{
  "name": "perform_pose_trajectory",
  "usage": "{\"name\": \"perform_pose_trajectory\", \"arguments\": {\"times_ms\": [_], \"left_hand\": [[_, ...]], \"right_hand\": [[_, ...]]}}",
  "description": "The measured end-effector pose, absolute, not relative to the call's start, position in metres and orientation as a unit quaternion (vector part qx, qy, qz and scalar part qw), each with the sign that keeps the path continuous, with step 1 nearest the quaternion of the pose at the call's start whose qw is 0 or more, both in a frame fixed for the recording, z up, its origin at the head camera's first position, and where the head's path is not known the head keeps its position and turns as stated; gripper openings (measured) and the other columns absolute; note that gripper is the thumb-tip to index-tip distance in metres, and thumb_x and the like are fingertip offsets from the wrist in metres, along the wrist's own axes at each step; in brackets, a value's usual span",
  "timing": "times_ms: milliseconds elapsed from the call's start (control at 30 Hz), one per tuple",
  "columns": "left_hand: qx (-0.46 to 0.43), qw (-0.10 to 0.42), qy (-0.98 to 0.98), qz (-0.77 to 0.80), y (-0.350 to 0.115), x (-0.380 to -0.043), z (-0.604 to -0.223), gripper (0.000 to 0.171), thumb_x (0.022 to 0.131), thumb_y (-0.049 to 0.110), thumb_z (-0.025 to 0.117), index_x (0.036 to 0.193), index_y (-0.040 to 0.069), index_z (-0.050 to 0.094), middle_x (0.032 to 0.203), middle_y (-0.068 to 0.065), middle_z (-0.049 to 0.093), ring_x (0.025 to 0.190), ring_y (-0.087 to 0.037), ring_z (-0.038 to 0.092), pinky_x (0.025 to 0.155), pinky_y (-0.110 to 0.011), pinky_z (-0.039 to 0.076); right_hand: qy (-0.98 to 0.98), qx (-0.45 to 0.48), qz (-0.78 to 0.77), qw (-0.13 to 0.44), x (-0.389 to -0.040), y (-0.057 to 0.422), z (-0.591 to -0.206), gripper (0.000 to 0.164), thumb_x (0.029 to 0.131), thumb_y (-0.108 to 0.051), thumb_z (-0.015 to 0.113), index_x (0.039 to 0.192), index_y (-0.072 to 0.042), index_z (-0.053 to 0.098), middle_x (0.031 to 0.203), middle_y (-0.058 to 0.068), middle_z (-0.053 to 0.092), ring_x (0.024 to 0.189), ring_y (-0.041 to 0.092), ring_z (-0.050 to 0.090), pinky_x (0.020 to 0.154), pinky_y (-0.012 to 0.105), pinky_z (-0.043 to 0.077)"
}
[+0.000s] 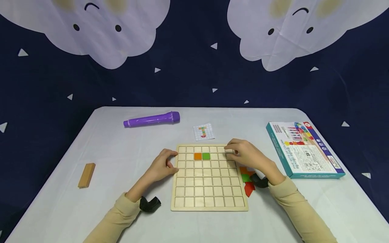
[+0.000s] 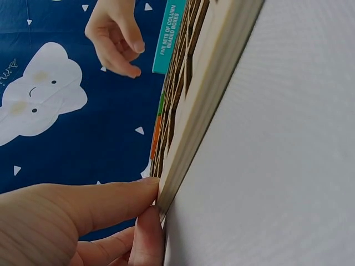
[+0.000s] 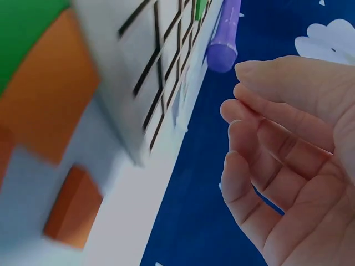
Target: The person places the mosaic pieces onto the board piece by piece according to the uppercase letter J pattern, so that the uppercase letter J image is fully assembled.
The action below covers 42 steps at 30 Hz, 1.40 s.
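A square wooden grid board lies flat on the table. In its upper rows an orange square tile and a green square tile sit side by side. My left hand rests its thumb and a finger, spread apart, against the board's left edge. Over the upper right of the board hovers my right hand; the right wrist view shows its fingers loosely bent with nothing between them. Loose orange, green and red pieces lie along the board's right side, partly hidden by my right hand and wrist camera.
Behind the board lies a small pattern card. A purple microphone-shaped tube is at the back left, and a wooden block at the far left. On the right lies a teal-sided game box. Black cameras sit at both wrists.
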<state>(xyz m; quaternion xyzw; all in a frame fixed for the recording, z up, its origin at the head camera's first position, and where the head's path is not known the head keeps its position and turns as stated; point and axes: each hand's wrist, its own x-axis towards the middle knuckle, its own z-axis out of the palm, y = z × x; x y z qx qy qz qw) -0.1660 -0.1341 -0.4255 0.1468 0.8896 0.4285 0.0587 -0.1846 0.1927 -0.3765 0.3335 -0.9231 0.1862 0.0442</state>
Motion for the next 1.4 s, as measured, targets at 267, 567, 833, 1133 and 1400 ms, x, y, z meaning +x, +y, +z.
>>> {"name": "perform_pose_trajectory", "arguments": {"times_ms": [267,567,833,1133,1400], "left_hand": [[0.144,0.058,0.887,0.435,-0.135,-0.165,-0.43,0.055,0.073,0.003,0.074,0.124,-0.002,0.053,0.123,-0.017,0.051,0.067,-0.006,0.054,0.064,-0.019,0.041],[0.139,0.057,0.89,0.43,-0.136,-0.166,-0.428,0.056,0.073,0.004,0.074,0.125,-0.002,0.053,0.124,-0.016,0.051,0.067,-0.007,0.053,0.063,-0.019,0.04],[0.143,0.056,0.887,0.435,-0.136,-0.166,-0.429,0.056,0.073,0.003,0.074,0.124,-0.002,0.053,0.124,-0.017,0.051,0.068,-0.007,0.054,0.063,-0.019,0.041],[0.147,0.055,0.887,0.435,-0.134,-0.166,-0.428,0.055,0.073,0.003,0.074,0.124,-0.003,0.053,0.123,-0.017,0.051,0.067,-0.006,0.053,0.063,-0.018,0.041],[0.151,0.054,0.887,0.434,-0.135,-0.166,-0.428,0.055,0.073,0.003,0.074,0.124,-0.003,0.053,0.123,-0.017,0.051,0.067,-0.006,0.053,0.063,-0.019,0.041]], "right_hand": [[-0.93,0.314,0.181,0.064,-0.181,0.215,-0.379,0.022,0.08,-0.006,0.068,0.102,-0.002,0.071,0.101,0.009,0.067,0.075,0.014,0.059,0.064,0.025,0.049],[-0.941,0.283,0.179,0.046,-0.177,0.235,-0.385,0.022,0.081,-0.007,0.067,0.103,-0.001,0.07,0.102,0.01,0.068,0.071,0.01,0.052,0.064,0.023,0.045],[-0.947,0.267,0.173,0.041,-0.173,0.247,-0.387,0.021,0.08,-0.008,0.069,0.099,-0.001,0.071,0.096,0.009,0.069,0.075,0.014,0.057,0.066,0.027,0.048],[-0.953,0.247,0.174,0.002,-0.17,0.255,-0.39,0.021,0.077,-0.005,0.068,0.097,0.0,0.071,0.085,0.005,0.067,0.067,0.007,0.047,0.06,0.021,0.042],[-0.955,0.241,0.172,-0.02,-0.172,0.256,-0.395,0.023,0.076,-0.007,0.072,0.098,0.0,0.071,0.084,0.005,0.064,0.068,0.008,0.046,0.062,0.021,0.041]]}}
